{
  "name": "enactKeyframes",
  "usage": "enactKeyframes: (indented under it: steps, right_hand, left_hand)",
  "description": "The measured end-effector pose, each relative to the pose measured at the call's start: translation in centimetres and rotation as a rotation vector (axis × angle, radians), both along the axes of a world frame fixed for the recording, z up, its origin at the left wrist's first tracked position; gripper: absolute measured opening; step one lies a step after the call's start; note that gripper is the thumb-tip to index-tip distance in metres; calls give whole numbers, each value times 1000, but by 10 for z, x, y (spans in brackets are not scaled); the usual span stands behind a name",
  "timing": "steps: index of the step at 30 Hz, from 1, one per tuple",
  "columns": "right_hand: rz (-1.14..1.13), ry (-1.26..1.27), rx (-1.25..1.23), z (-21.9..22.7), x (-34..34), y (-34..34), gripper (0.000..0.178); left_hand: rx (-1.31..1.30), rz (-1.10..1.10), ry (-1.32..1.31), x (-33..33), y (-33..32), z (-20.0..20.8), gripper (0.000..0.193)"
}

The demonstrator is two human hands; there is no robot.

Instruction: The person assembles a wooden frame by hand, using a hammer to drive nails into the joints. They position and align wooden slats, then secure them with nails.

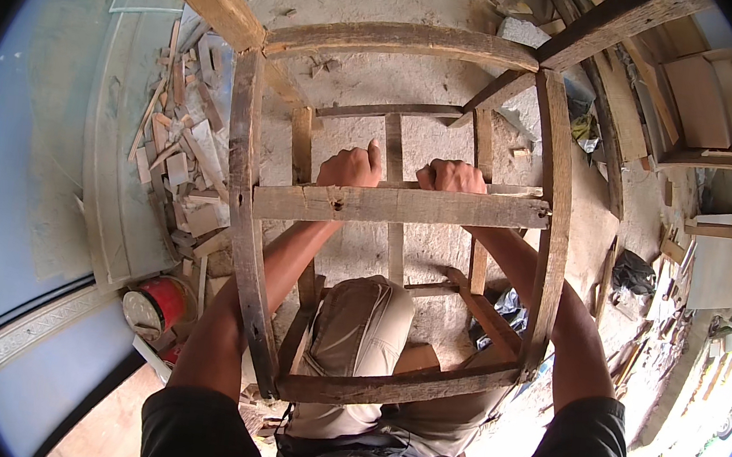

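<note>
A rough wooden frame (404,204) with upright posts and several crossbars stands around and in front of my legs. My forearms pass beneath its middle crossbar. My left hand (353,166) is closed just beyond that bar, fingers curled and thumb pointing up, at a thin rail (521,191) of the frame. Beside it my right hand (454,177) is closed on the same rail, knuckles on top. The crossbar partly hides both wrists. My bent knee in beige trousers (365,322) lies inside the lower part of the frame.
Wood offcuts (185,147) are heaped along the left wall. A red paint bucket (153,306) sits at lower left. Planks and cabinet-like boards (700,103) lean at upper right. A black plastic bag (634,273) and scraps lie on the right; another dark bag (508,319) is near my right forearm.
</note>
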State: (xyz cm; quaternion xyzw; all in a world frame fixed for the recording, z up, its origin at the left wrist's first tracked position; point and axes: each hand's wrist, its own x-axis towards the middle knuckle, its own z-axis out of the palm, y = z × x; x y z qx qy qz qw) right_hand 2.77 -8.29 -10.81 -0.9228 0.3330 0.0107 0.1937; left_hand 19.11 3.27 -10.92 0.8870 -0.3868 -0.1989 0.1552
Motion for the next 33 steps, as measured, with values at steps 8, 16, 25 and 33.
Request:
enactKeyframes:
  steps: [8,16,25,33]
  right_hand:
    - [83,96,-162,-43,-23,-7,31]
    - [431,-354,-803,-71,-7,-11,39]
    - [373,-261,-240,-13,-17,16,56]
    - [207,-409,-510,-1,-112,-5,48]
  left_hand:
    - [7,-12,43,-6,-2,6,65]
    - [-703,-202,-364,25,10,-82,38]
    - [-7,35,-47,1,13,6,54]
    - [-193,-47,-90,-6,7,1,62]
